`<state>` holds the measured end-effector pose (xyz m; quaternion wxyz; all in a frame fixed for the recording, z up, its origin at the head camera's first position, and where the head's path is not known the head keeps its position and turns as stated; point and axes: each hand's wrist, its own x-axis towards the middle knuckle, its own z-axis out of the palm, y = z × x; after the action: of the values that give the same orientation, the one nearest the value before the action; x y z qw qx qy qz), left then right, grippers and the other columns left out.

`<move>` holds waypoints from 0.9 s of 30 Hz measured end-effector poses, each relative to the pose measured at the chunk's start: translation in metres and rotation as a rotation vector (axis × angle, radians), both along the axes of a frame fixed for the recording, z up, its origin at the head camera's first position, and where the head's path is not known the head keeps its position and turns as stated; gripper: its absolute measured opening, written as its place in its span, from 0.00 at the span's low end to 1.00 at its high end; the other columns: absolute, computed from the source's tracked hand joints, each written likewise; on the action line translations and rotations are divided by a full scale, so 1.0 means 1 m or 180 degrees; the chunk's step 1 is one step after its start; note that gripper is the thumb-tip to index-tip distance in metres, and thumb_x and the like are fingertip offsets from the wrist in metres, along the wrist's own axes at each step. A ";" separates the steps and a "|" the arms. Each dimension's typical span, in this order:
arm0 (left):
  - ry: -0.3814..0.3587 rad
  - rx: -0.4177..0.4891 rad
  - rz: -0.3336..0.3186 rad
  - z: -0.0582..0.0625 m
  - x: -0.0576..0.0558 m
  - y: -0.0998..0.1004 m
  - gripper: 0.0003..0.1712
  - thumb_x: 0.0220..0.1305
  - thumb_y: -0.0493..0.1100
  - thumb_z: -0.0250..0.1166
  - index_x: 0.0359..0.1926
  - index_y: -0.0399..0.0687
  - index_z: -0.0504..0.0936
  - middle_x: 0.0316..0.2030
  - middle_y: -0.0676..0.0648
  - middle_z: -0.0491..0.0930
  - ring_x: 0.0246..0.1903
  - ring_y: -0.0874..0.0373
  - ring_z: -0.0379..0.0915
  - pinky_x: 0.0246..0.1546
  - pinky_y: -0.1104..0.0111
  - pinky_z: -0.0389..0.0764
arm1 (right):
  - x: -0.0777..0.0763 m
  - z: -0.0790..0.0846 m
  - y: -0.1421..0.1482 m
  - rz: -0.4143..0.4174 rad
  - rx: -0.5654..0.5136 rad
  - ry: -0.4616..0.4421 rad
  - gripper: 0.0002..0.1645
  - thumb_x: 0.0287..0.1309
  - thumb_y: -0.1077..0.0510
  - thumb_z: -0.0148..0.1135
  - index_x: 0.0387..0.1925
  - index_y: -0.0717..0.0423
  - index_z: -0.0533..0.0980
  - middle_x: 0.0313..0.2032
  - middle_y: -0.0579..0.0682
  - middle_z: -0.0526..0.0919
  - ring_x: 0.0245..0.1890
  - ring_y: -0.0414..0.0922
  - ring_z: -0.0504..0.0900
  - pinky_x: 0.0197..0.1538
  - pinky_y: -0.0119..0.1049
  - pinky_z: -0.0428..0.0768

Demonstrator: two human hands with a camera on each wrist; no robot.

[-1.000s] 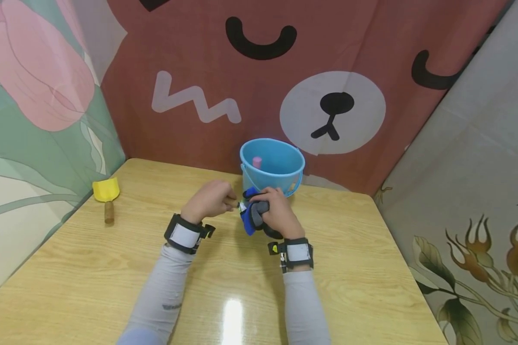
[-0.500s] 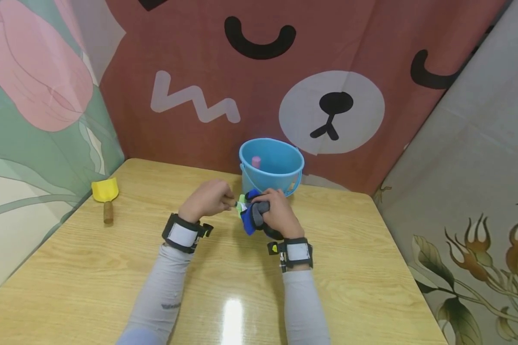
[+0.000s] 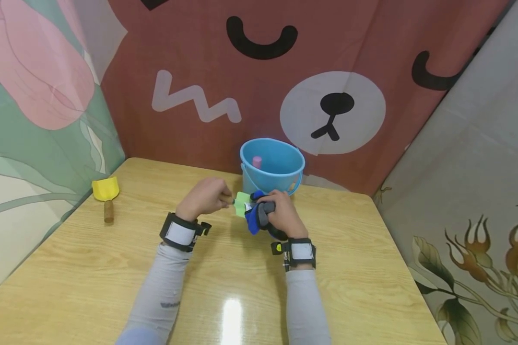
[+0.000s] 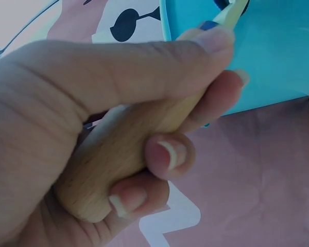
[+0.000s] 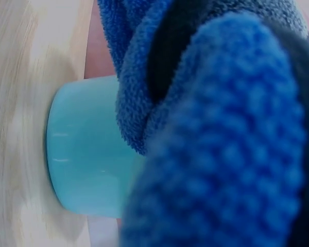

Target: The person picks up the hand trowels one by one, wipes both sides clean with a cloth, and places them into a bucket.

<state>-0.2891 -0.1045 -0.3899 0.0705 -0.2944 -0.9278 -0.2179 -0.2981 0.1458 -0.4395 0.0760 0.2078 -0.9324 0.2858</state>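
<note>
My left hand [image 3: 205, 199] grips the wooden handle [image 4: 129, 149] of a small toy shovel, the thumb lying along it in the left wrist view. The shovel's light green blade [image 3: 241, 204] points right, toward my right hand [image 3: 285, 213]. That hand holds a bunched blue and grey cloth [image 3: 252, 220] with black edging against the blade's far end, which the cloth covers. Fluffy blue folds of the cloth [image 5: 221, 128] fill much of the right wrist view and hide the right fingers there. Both hands are above the table, just in front of a blue bucket [image 3: 269, 180].
Inside the bucket stands a pink cylindrical piece [image 3: 256, 162]. A yellow toy shovel [image 3: 106, 189] with a wooden handle lies at the table's left edge. Printed curtains [image 3: 190, 139] hang behind and on both sides of the wooden table [image 3: 354, 278].
The cloth and right hand have shifted slightly right, while the left hand has drawn a little left. More of the green blade shows between them.
</note>
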 end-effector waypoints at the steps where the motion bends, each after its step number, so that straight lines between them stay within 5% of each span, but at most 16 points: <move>1: -0.0002 -0.0001 0.0000 0.000 0.000 0.000 0.09 0.54 0.34 0.77 0.22 0.47 0.87 0.20 0.56 0.76 0.23 0.61 0.66 0.31 0.65 0.74 | 0.000 0.000 0.000 0.0010 -0.0008 -0.0002 0.31 0.39 0.79 0.58 0.45 0.54 0.88 0.47 0.54 0.83 0.52 0.53 0.74 0.60 0.51 0.71; 14: -0.0079 0.0097 0.0107 -0.001 -0.002 -0.016 0.02 0.56 0.36 0.77 0.31 0.46 0.92 0.27 0.54 0.85 0.28 0.60 0.76 0.36 0.61 0.80 | -0.003 -0.004 0.007 0.0013 -0.0119 0.0020 0.33 0.36 0.80 0.57 0.43 0.52 0.88 0.47 0.53 0.83 0.53 0.54 0.75 0.59 0.51 0.71; 20: -0.0171 0.0158 0.0187 0.000 0.001 -0.025 0.10 0.57 0.36 0.77 0.41 0.42 0.92 0.40 0.47 0.89 0.39 0.54 0.85 0.45 0.56 0.84 | -0.001 -0.002 0.012 -0.0029 -0.0148 0.0003 0.32 0.37 0.80 0.58 0.44 0.56 0.88 0.47 0.55 0.83 0.53 0.55 0.76 0.59 0.52 0.72; 27: -0.0218 0.0191 0.0190 0.003 0.003 -0.027 0.11 0.57 0.36 0.76 0.43 0.42 0.91 0.42 0.45 0.89 0.40 0.52 0.85 0.46 0.55 0.83 | -0.001 0.000 0.017 -0.0018 -0.0307 0.0051 0.28 0.41 0.79 0.60 0.44 0.57 0.87 0.48 0.57 0.83 0.52 0.55 0.77 0.58 0.52 0.73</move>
<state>-0.2859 -0.1313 -0.3868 0.0540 -0.2568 -0.9311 -0.2533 -0.2992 0.1629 -0.4391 0.0942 0.2035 -0.9175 0.3286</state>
